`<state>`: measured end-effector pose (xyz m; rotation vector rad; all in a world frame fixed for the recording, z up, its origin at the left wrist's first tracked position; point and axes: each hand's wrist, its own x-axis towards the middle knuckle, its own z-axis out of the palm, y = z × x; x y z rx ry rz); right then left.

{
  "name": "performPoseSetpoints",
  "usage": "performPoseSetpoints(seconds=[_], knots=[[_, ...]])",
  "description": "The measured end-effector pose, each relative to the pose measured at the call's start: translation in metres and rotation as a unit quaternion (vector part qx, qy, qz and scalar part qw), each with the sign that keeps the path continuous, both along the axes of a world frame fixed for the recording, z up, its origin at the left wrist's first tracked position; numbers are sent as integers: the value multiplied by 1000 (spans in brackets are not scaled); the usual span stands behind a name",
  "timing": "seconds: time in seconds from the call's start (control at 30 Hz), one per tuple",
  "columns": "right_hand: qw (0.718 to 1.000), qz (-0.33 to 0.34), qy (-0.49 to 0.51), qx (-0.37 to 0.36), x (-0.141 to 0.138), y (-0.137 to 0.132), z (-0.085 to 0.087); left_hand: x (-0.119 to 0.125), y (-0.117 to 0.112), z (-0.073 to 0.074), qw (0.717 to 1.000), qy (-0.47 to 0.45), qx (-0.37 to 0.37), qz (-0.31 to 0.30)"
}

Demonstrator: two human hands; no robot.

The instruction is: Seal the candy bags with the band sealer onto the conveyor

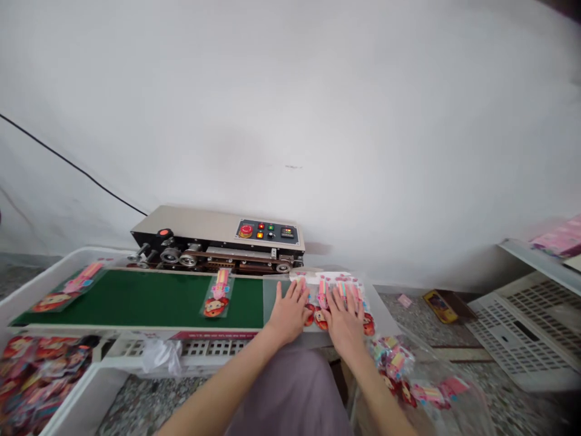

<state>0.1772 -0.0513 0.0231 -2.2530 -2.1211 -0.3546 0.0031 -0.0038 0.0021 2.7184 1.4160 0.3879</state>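
Observation:
My left hand lies palm down, fingers spread, at the right end of the belt, its fingertips on a small clear packet. My right hand rests flat over other clear packets with pink, striped contents and a red-haired cartoon figure. These packets lie side by side on a pale board, partly hidden under my fingers. One similar packet lies apart on the green conveyor belt. Another packet is at the belt's far left end. Behind the belt stands a band sealer with lit buttons.
A white crate at lower left holds many finished-looking packets. A clear bag with more packets hangs by my right forearm. A grey basket and an open carton are on the floor at right. A wall rises behind.

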Motion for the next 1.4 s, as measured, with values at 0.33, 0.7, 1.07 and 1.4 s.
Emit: performPoseSetpoints(seconds=[0.33,0.7,1.07,1.4], knots=[[995,52,82,-20,-47,15,10,-66,3,28,995,62,9,78],[996,-65,42,-33,-39,8,-3,-31,4,0,999,16,28,-25],[989,65,130,-38,-65,54,38,-48,-18,28,999,15,-16,30],[986,101,116,-60,-55,98,36,-26,-26,16,996,-12,-65,-53]])
